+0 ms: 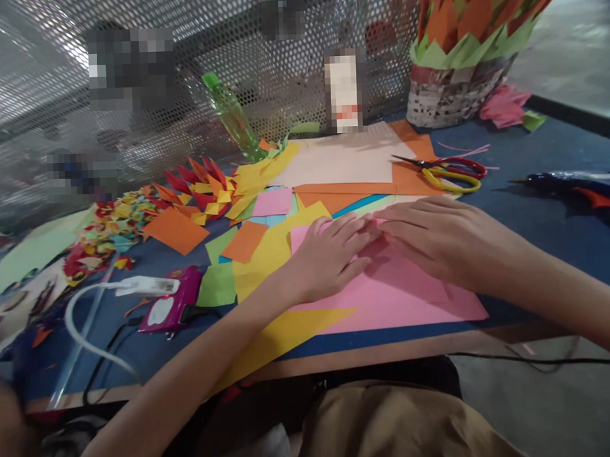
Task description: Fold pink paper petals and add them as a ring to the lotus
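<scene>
A sheet of pink paper [402, 305] lies near the table's front edge, over yellow paper [269, 336]. My left hand [331, 257] rests on it with the fingers bent inward. From the other side my right hand [430, 241] comes in, its fingers long and pressed together. The fingertips of both hands meet on a bit of pink paper [378, 231], mostly hidden under them. Behind my right hand lie scissors [453, 173] with red and yellow handles, slightly spread. A glue gun [573, 182] lies farther right.
Folded paper pieces [208, 188] and cut orange squares [177, 229] spread to the left. A purple device [172, 300] with a white cable sits front left. At the back stand a green bottle [231, 118] and a newspaper-covered pot [455, 93] against a perforated metal screen [379, 72].
</scene>
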A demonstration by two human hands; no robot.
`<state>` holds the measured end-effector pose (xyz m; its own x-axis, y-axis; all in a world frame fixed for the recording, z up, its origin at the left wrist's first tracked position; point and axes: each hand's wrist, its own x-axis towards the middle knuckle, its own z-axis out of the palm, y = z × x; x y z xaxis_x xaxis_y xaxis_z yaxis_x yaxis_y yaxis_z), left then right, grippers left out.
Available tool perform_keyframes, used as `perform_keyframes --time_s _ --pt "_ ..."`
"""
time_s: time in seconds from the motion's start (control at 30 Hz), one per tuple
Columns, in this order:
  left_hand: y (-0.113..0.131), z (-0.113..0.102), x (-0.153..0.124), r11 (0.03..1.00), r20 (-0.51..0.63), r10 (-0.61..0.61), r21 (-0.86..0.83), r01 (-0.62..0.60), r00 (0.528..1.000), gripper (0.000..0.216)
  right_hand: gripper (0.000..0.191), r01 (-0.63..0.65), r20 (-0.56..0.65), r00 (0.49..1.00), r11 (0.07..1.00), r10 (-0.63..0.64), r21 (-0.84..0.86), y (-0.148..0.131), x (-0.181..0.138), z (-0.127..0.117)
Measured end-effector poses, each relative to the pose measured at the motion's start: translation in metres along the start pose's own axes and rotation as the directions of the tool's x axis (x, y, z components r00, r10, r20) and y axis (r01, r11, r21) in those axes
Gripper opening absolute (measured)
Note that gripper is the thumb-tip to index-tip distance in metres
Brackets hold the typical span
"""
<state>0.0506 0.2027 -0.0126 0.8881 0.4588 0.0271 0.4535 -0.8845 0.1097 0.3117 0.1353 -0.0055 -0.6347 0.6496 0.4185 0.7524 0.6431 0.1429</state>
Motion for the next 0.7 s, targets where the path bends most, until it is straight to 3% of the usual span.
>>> perform_keyframes --time_s 0.17,0.3,0.5,0.7 --pt "0.003 0.0 0.0 1.0 0.011 -0.002 0.02 0.002 1.0 0.057 0.036 -0.028 0.056 0.998 1.0 0.029 -0.013 -0.003 0.008 0.019" --pt "0.003 -0.004 -0.006 0.999 -0.001 -0.036 0.035 0.036 0.999 0.059 0.04 -0.134 0.082 0.988 0.991 0.134 -0.012 0.001 -0.002 0.026" --pt "-0.016 -0.014 -0.054 0.97 -0.031 -0.24 0.04 0.241 0.97 0.06 0.041 -0.183 0.097 0.979 0.983 0.18 0.021 0.011 -0.012 0.032" --pt "-0.019 -0.018 -0.09 0.913 -0.1 -0.402 0.028 0.407 0.91 0.057 0.038 -0.142 -0.001 0.99 0.987 0.142 0.072 0.016 -0.01 0.036"
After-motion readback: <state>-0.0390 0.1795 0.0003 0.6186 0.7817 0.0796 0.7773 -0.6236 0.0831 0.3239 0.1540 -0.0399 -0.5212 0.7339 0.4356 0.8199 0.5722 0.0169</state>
